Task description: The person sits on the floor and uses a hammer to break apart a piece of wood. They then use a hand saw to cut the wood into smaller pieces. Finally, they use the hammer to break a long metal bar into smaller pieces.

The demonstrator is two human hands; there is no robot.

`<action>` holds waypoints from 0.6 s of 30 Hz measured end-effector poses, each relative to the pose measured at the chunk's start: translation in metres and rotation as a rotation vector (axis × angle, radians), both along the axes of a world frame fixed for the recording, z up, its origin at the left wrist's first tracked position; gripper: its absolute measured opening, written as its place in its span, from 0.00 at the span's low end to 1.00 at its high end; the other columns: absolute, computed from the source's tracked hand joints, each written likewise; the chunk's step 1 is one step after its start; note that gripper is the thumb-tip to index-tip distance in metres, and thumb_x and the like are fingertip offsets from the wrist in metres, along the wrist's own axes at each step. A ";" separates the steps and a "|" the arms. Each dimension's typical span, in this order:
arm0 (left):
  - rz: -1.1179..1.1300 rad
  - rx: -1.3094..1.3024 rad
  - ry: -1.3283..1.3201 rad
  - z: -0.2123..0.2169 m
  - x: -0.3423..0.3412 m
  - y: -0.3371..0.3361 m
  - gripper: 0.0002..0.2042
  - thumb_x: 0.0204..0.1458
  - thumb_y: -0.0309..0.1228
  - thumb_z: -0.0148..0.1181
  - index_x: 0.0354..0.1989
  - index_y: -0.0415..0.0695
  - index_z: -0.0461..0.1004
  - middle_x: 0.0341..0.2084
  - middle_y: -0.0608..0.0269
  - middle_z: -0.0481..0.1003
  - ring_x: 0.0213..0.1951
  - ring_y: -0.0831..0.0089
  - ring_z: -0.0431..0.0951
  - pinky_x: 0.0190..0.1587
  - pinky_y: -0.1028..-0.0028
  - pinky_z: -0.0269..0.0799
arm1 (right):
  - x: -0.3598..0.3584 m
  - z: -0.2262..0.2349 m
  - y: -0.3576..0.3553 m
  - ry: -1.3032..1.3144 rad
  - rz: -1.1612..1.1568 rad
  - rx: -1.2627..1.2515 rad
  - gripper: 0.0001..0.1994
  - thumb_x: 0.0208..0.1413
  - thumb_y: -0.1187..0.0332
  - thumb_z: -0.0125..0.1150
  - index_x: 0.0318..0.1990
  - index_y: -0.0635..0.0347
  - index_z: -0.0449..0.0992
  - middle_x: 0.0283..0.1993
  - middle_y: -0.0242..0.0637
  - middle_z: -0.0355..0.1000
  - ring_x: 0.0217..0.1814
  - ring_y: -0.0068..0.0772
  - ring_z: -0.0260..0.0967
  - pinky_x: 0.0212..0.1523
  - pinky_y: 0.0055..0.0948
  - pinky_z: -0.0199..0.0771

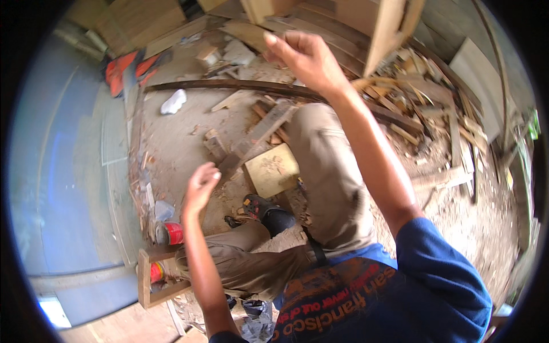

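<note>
the floor (pixel 171 137) spreads widest under me, gritty and strewn with chips, with a big blue panel (pixel 68 171) along my left and a heap of broken wood (pixel 423 97) to my right. i'd judge this a pause between grips amid wood sorting or breaking up; the next move would call for lowering a hand and opening its fingers around a piece.

the long dark beam (pixel 229 84) lies across in front of me, passing behind my right forearm. the shorter plank (pixel 266 126) slants from near my left fingertips up toward my right knee; it is the piece nearest that hand. beside the plank sits a pale yellow square block (pixel 260 184), chips scattered on top.

my right arm is stretched far forward and raised, the right hand (pixel 302 56) half curled, thumb pointing out to the left; blur keeps me from telling whether anything small is pinched there. my left arm is bent closer in, the left hand (pixel 201 186) loosely cupped, thumb and fingers part open, with nothing visible in it. whether it touches the plank i can't tell.
</note>
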State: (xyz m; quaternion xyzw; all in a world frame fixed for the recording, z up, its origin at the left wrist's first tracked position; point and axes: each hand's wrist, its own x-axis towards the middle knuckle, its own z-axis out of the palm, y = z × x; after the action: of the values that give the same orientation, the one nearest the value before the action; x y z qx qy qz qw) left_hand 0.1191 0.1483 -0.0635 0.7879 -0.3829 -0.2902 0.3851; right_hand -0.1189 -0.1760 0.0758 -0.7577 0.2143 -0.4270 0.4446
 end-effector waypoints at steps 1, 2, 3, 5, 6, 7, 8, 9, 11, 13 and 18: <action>-0.002 -0.072 0.015 0.031 -0.011 -0.009 0.25 0.62 0.36 0.64 0.66 0.39 0.69 0.54 0.56 0.79 0.56 0.68 0.77 0.59 0.67 0.72 | -0.018 0.006 -0.004 -0.107 0.030 0.062 0.26 0.66 0.46 0.60 0.35 0.66 0.83 0.28 0.36 0.79 0.33 0.26 0.74 0.38 0.32 0.73; 0.007 -0.136 0.032 0.059 -0.021 -0.013 0.24 0.62 0.35 0.63 0.65 0.39 0.70 0.54 0.57 0.78 0.56 0.67 0.77 0.60 0.67 0.72 | -0.032 0.005 -0.006 -0.216 0.071 0.128 0.27 0.66 0.45 0.59 0.35 0.66 0.83 0.30 0.34 0.79 0.35 0.24 0.72 0.40 0.30 0.72; -0.017 -0.214 0.091 0.078 -0.035 -0.016 0.24 0.63 0.35 0.63 0.64 0.38 0.70 0.53 0.56 0.78 0.56 0.67 0.77 0.61 0.67 0.71 | -0.054 -0.006 -0.015 -0.139 0.061 0.091 0.26 0.67 0.46 0.59 0.37 0.65 0.83 0.33 0.33 0.80 0.37 0.23 0.73 0.43 0.29 0.73; -0.077 -0.311 0.122 0.111 -0.053 -0.017 0.23 0.62 0.34 0.64 0.63 0.37 0.71 0.52 0.55 0.79 0.55 0.67 0.77 0.62 0.66 0.70 | -0.091 -0.037 -0.010 -0.016 -0.032 0.159 0.26 0.69 0.47 0.58 0.39 0.67 0.82 0.38 0.37 0.82 0.42 0.24 0.77 0.48 0.27 0.77; -0.131 -0.337 0.106 0.125 -0.067 -0.022 0.23 0.62 0.34 0.64 0.62 0.36 0.71 0.52 0.54 0.79 0.55 0.66 0.77 0.62 0.65 0.70 | -0.107 -0.069 -0.015 -0.032 -0.110 0.232 0.24 0.67 0.48 0.60 0.38 0.67 0.83 0.33 0.34 0.80 0.35 0.22 0.74 0.40 0.28 0.75; -0.183 -0.364 0.089 0.136 -0.078 -0.028 0.23 0.62 0.34 0.64 0.62 0.36 0.71 0.51 0.54 0.79 0.55 0.65 0.78 0.62 0.64 0.70 | -0.127 -0.111 -0.020 0.078 -0.193 0.342 0.24 0.67 0.48 0.60 0.37 0.66 0.82 0.32 0.35 0.80 0.36 0.23 0.75 0.39 0.29 0.76; -0.256 -0.356 0.049 0.143 -0.085 -0.035 0.23 0.61 0.33 0.65 0.61 0.36 0.72 0.51 0.53 0.80 0.55 0.64 0.78 0.62 0.64 0.70 | -0.142 -0.160 -0.019 0.010 -0.312 0.403 0.23 0.67 0.49 0.61 0.35 0.65 0.82 0.32 0.36 0.81 0.34 0.23 0.75 0.37 0.30 0.74; -0.329 -0.350 0.017 0.147 -0.093 -0.042 0.22 0.60 0.33 0.65 0.61 0.35 0.72 0.50 0.52 0.80 0.55 0.64 0.78 0.62 0.64 0.70 | -0.169 -0.215 -0.023 0.178 -0.351 0.458 0.22 0.68 0.52 0.62 0.44 0.67 0.82 0.34 0.35 0.81 0.39 0.24 0.77 0.42 0.27 0.76; -0.408 -0.348 -0.025 0.152 -0.107 -0.051 0.21 0.57 0.30 0.66 0.57 0.35 0.75 0.48 0.53 0.81 0.54 0.64 0.79 0.62 0.64 0.69 | -0.207 -0.303 0.005 0.413 -0.473 0.511 0.20 0.68 0.53 0.62 0.44 0.67 0.82 0.36 0.41 0.82 0.38 0.28 0.78 0.40 0.32 0.78; -0.417 -0.263 -0.108 0.156 -0.111 -0.051 0.19 0.56 0.28 0.66 0.55 0.35 0.76 0.47 0.54 0.82 0.54 0.66 0.80 0.62 0.65 0.70 | -0.214 -0.341 0.053 0.373 -0.443 0.753 0.17 0.66 0.59 0.65 0.45 0.69 0.81 0.35 0.43 0.82 0.34 0.28 0.78 0.36 0.30 0.78; -0.534 -0.209 -0.241 0.166 -0.119 -0.075 0.16 0.54 0.24 0.67 0.51 0.36 0.78 0.45 0.54 0.83 0.51 0.64 0.81 0.59 0.66 0.72 | -0.230 -0.383 0.089 0.720 -0.431 0.743 0.21 0.64 0.52 0.65 0.39 0.67 0.81 0.30 0.40 0.80 0.30 0.28 0.77 0.30 0.35 0.74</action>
State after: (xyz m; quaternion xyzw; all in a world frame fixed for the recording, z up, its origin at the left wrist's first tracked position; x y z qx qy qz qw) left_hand 0.0005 0.0732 0.1027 0.6445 -0.6470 -0.2447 0.3260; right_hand -0.3488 -0.0875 -0.3073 -0.5873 0.6386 -0.1182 0.4830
